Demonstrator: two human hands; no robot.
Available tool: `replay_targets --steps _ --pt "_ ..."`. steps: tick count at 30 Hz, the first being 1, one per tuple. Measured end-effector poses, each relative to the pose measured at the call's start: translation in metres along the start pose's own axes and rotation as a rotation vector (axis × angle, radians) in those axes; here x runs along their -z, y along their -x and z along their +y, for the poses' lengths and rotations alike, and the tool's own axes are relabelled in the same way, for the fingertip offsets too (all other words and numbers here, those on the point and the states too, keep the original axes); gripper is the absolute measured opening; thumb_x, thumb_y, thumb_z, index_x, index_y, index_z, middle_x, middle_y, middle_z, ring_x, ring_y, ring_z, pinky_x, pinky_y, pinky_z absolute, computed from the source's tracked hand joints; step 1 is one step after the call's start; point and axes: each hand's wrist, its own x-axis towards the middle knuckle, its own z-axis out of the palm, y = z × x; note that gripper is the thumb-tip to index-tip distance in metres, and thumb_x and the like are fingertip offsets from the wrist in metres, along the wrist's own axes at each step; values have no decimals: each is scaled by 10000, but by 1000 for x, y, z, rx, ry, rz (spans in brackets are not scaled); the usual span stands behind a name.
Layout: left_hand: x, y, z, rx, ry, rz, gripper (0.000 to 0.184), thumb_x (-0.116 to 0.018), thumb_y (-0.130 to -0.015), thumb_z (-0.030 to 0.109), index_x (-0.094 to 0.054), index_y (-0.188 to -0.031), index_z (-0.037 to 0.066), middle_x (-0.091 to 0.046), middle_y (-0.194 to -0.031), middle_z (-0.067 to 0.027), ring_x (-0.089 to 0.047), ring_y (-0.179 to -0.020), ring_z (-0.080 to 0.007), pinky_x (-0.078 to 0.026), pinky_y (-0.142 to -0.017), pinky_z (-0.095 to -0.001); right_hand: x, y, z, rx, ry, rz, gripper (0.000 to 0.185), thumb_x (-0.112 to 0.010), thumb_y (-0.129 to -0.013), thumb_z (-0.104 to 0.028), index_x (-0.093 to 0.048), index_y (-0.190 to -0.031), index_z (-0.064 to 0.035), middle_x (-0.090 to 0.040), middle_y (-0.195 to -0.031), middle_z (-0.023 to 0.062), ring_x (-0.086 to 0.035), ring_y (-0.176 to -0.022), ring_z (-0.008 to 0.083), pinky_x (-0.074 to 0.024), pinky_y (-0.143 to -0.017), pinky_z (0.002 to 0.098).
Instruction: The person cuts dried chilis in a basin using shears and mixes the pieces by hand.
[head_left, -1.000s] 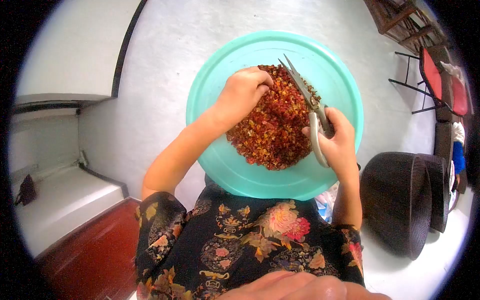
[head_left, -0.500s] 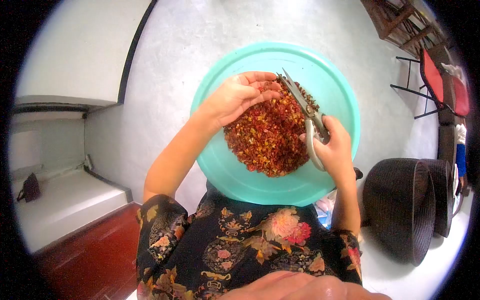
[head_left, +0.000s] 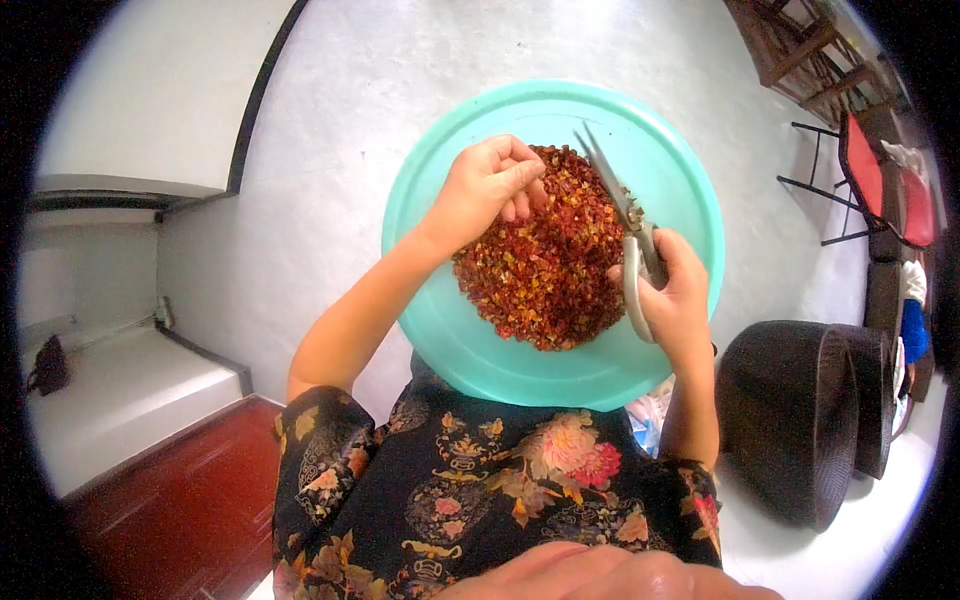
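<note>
A turquoise plastic basin (head_left: pixel 430 340) sits before my lap. In it lies a heap of small red, orange and brown dried pieces (head_left: pixel 545 280) that look like cut chilies. My right hand (head_left: pixel 675 295) grips the handles of a pair of scissors (head_left: pixel 622 200) over the basin's right side, the narrowly parted blades pointing up and away from me. Over the upper left of the heap, my left hand (head_left: pixel 490 190) is closed in a pinch, thumb against the fingers. Whatever lies between those fingertips is too small or hidden to make out.
Two dark woven baskets (head_left: pixel 785 420) stand on the floor at right. Beyond them are a red folding chair (head_left: pixel 865 165) and wooden furniture (head_left: pixel 810 50). A white step (head_left: pixel 140 400) is at left, beside a dark red floor area (head_left: pixel 190 500).
My left hand has curled from spread fingers into a pinch and drawn slightly left of the blades. The scissors have shifted a little right and tilted more upright.
</note>
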Motion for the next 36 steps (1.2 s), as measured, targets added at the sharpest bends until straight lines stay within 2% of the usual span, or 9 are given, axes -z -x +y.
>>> replay_targets --steps 2,4,5,6,11,13,15,32,36 --pt "5 -2 -4 19 145 -43 241 -612 -1004 183 -633 -1144 -11 -713 -1007 -111 -652 -707 -112 -537 -640 -215 1 0 -1 4 47 -13 446 -849 -749 -288 -590 -944 17 -570 -843 185 -572 -747 326 -472 -700 385" --pt "6 -4 -8 38 288 -84 229 -620 -999 169 -645 -1143 -7 -710 -1000 -95 -646 -720 -98 -541 -658 -206 -5 0 10 89 125 22 455 -870 -722 -266 -597 -942 23 -534 -791 129 -526 -702 241 -443 -661 360" --pt "4 -3 -11 65 434 -116 216 -620 -995 137 -650 -1153 -7 -709 -995 -83 -648 -745 -98 -550 -683 -210 -7 1 14 94 128 25 455 -870 -722 -266 -597 -942 23 -534 -791 129 -526 -702 241 -443 -661 360" --pt "2 -3 -12 95 580 -150 208 -620 -990 105 -654 -1163 -7 -707 -990 -71 -650 -769 -98 -560 -708 -215 -8 1 17 93 137 8 467 -874 -714 -276 -599 -941 24 -542 -798 141 -532 -710 255 -448 -667 367" --pt "-3 -4 -10 181 695 -143 224 -590 -987 34 -639 -1198 -19 -694 -1044 -85 -664 -845 -120 -581 -762 -235 -7 2 15 89 199 -16 500 -880 -696 -302 -601 -945 30 -577 -831 172 -563 -737 307 -462 -685 390" --pt "-2 -6 -17 205 709 -135 224 -578 -990 24 -632 -1202 -21 -689 -1069 -96 -669 -863 -127 -585 -767 -239 -5 1 7 70 264 -63 408 -737 -726 -242 -600 -1000 26 -613 -955 224 -606 -914 413 -494 -803 477" --pt "-1 -8 -24 197 794 -165 221 -571 -993 23 -614 -1204 -28 -678 -1089 -107 -665 -897 -134 -584 -792 -241 -5 2 7 81 270 -52 403 -732 -723 -238 -599 -996 27 -615 -954 222 -606 -918 415 -495 -806 480" --pt "-10 -9 -30 209 729 -346 174 -603 -990 104 -604 -1145 26 -646 -1128 -102 -628 -978 -173 -537 -862 -285 -4 3 2 74 307 -75 387 -713 -724 -209 -598 -999 39 -620 -972 223 -609 -964 409 -499 -850 478" --pt "-16 -2 -21 266 643 -348 163 -594 -993 102 -604 -1138 29 -645 -1124 -107 -621 -977 -185 -525 -864 -300 -4 1 -6 53 328 -126 475 -769 -742 -301 -590 -1008 49 -617 -989 231 -599 -981 414 -490 -859 479"
